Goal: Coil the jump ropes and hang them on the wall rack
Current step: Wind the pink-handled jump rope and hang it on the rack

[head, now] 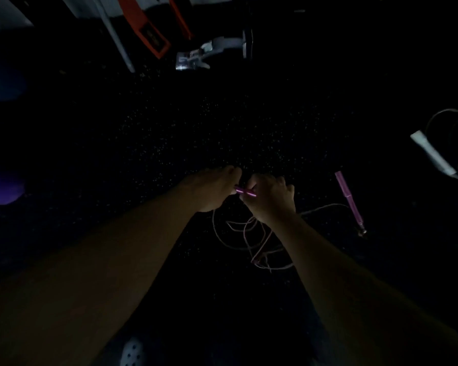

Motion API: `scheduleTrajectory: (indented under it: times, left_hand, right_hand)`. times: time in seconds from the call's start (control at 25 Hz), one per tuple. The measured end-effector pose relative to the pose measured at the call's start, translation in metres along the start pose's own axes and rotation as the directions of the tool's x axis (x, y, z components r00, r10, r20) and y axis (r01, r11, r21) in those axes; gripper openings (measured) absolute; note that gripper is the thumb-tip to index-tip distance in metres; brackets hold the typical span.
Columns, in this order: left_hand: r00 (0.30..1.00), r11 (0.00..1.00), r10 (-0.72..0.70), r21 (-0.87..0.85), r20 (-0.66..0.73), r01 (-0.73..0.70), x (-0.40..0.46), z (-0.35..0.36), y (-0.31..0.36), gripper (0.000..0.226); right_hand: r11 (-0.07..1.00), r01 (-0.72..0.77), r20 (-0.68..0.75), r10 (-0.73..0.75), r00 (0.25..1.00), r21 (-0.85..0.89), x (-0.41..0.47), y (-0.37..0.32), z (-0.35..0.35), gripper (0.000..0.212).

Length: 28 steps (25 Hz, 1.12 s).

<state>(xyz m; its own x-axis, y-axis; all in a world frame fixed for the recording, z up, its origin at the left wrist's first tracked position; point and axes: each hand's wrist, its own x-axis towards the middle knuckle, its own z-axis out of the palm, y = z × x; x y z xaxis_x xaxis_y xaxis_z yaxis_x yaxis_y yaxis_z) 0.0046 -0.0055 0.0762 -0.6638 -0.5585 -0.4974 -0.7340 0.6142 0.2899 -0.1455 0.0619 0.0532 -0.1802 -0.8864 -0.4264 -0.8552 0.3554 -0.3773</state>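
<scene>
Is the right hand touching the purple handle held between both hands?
Touching. The head view shows the right hand with fingers curled round one end of the purple handle, while the left hand holds the other end.

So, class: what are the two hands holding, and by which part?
Both the left hand and right hand grip one purple jump-rope handle, one at each end; its middle shows between them.

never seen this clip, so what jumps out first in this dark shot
Both hands, left and right, meet at centre on a shiny purple handle, with thin rope tangled on the floor below them. The other handle lies to the right, and an orange strap glows top left.
</scene>
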Motion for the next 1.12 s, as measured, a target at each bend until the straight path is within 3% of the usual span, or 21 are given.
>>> scheduleTrajectory:
  times: [0.12,0.28,0.36,0.48,0.6,0.68,0.8,0.88,1.0,1.12]
  left_hand:
    - [1.000,0.993,0.023,-0.119,0.003,-0.022,-0.050,-0.082,0.024,0.025]
    - [0.990,0.978,0.114,-0.165,-0.078,-0.126,-0.122,-0.222,0.085,0.029]
    - [0.988,0.981,0.112,-0.145,-0.107,-0.127,-0.157,-0.298,0.121,0.031]
    - [0.958,0.966,0.149,-0.170,-0.245,-0.194,-0.206,-0.407,0.172,0.021]
    - [0.931,0.922,0.116,-0.312,-0.346,-0.230,-0.264,-0.510,0.226,0.022]
    - [0.923,0.818,0.055,-0.513,-0.381,-0.261,-0.305,-0.563,0.263,0.032]
    - [0.848,0.630,-0.016,-0.664,-0.530,-0.403,-0.355,-0.618,0.315,0.016]
    - [0.781,0.554,-0.041,-0.665,-0.624,-0.502,-0.386,-0.654,0.348,0.016]
    - [0.775,0.373,0.011,-0.717,-0.631,-0.589,-0.431,-0.704,0.381,0.021]
    - [0.779,0.337,0.081,-0.718,-0.622,-0.608,-0.461,-0.741,0.398,0.028]
  right_hand:
    - [0.991,0.059,-0.010,-0.058,0.998,0.118,-0.044,-0.025,-0.091,0.032]
    - [0.913,0.158,-0.047,-0.151,0.987,0.376,-0.123,-0.066,-0.249,0.022]
    - [0.905,0.178,-0.069,-0.164,0.984,0.386,-0.161,-0.089,-0.329,0.020]
    - [0.903,0.215,-0.238,-0.131,0.962,0.373,-0.206,-0.117,-0.431,0.018]
    - [0.910,0.285,-0.415,-0.144,0.898,0.301,-0.260,-0.141,-0.538,0.015]
    - [0.863,0.305,-0.424,-0.119,0.898,0.404,-0.301,-0.157,-0.603,0.011]
    - [0.667,0.352,-0.319,-0.177,0.931,0.657,-0.351,-0.187,-0.678,0.024]
    - [0.619,0.478,-0.395,-0.279,0.875,0.623,-0.380,-0.206,-0.722,0.026]
    - [0.681,0.565,-0.514,-0.312,0.799,0.466,-0.424,-0.231,-0.774,0.032]
    - [0.675,0.633,-0.589,-0.352,0.727,0.378,-0.454,-0.247,-0.806,0.041]
